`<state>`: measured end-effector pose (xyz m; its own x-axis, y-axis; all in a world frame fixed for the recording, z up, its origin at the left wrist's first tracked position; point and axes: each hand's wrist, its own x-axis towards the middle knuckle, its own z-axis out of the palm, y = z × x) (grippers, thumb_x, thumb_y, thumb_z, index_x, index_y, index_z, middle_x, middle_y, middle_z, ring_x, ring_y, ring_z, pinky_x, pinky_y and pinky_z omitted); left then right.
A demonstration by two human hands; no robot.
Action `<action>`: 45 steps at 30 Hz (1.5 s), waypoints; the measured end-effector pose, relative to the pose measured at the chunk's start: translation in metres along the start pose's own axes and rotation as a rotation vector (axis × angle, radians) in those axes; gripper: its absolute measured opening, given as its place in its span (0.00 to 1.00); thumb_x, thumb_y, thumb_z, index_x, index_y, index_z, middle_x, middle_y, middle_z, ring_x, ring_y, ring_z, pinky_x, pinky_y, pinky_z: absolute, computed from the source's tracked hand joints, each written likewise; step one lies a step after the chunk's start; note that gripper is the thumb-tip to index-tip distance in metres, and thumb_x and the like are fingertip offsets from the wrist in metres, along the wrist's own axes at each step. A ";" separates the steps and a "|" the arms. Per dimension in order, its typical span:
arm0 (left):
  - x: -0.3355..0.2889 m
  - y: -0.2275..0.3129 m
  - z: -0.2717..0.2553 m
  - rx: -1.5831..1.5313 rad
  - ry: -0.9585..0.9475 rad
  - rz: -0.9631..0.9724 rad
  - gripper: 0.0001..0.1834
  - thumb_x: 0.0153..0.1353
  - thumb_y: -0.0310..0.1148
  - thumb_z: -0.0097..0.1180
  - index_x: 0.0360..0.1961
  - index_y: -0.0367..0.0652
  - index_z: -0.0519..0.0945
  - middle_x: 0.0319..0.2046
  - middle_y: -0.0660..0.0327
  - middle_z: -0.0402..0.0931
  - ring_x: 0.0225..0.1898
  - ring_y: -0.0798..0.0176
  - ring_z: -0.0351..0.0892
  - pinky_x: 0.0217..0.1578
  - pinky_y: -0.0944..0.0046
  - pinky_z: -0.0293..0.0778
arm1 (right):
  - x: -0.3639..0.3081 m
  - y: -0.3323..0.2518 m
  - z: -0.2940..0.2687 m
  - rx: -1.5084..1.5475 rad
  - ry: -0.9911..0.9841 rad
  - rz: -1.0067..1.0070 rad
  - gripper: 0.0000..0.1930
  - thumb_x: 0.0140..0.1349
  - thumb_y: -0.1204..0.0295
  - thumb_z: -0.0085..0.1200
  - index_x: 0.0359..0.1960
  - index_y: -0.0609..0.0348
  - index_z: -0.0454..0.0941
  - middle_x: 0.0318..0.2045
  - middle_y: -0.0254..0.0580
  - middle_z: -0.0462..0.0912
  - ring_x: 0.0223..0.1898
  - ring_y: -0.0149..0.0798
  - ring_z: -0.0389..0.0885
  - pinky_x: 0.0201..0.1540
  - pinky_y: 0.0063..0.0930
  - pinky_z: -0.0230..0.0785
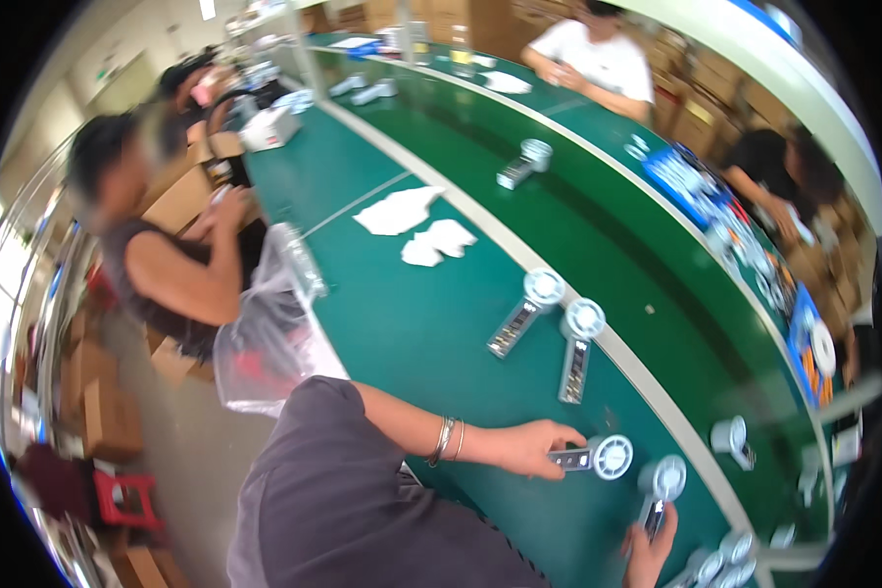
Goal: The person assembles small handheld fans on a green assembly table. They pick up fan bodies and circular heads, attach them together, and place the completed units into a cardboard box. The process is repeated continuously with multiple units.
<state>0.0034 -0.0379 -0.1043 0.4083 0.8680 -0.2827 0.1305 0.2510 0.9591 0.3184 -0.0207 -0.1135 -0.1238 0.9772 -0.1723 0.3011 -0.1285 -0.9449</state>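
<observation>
My left hand (539,448), with bracelets at the wrist, is closed on the handle of a pale blue handheld fan (613,457), its round head pointing right over the green table. Just to the right, my right hand (650,557) grips the dark-fronted handle of a second handheld fan (667,477), head upward. The two fan heads are close together. Farther off on the table lie two more handheld fans, one to the left (542,288) and one beside it (584,319), their handles showing exposed inner parts.
A pale metal rail (480,218) divides the table (363,314) from a green conveyor belt (598,225) carrying a few fans. White cloths (399,211) and a plastic bag (265,338) lie leftward. Several fans (735,563) crowd the lower right. Co-workers (157,235) stand or sit around.
</observation>
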 end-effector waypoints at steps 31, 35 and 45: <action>-0.118 0.074 -0.021 -0.015 0.363 0.947 0.21 0.44 0.34 0.67 0.36 0.39 0.71 0.27 0.57 0.73 0.21 0.65 0.71 0.19 0.68 0.66 | -0.077 -0.138 -0.007 0.219 0.565 -1.555 0.20 0.53 0.76 0.51 0.48 0.68 0.66 0.30 0.42 0.73 0.24 0.31 0.72 0.25 0.20 0.65; -0.094 0.080 -0.020 0.553 0.175 0.459 0.26 0.46 0.26 0.62 0.50 0.39 0.74 0.29 0.56 0.76 0.28 0.60 0.75 0.34 0.62 0.73 | -0.094 -0.086 -0.012 0.016 0.090 -0.255 0.26 0.52 0.76 0.58 0.53 0.70 0.66 0.41 0.47 0.77 0.38 0.37 0.78 0.42 0.27 0.70; -0.071 0.066 -0.010 0.388 0.525 0.600 0.20 0.49 0.27 0.60 0.44 0.32 0.75 0.28 0.60 0.74 0.29 0.65 0.73 0.31 0.69 0.70 | -0.077 -0.104 -0.022 -0.055 0.169 -0.563 0.20 0.50 0.80 0.57 0.47 0.65 0.68 0.40 0.43 0.75 0.37 0.34 0.73 0.40 0.28 0.67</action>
<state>-0.0260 -0.0792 -0.0211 0.0516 0.9151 0.3999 0.3636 -0.3902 0.8459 0.3178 -0.0790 0.0041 -0.1274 0.9066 0.4024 0.2817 0.4221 -0.8617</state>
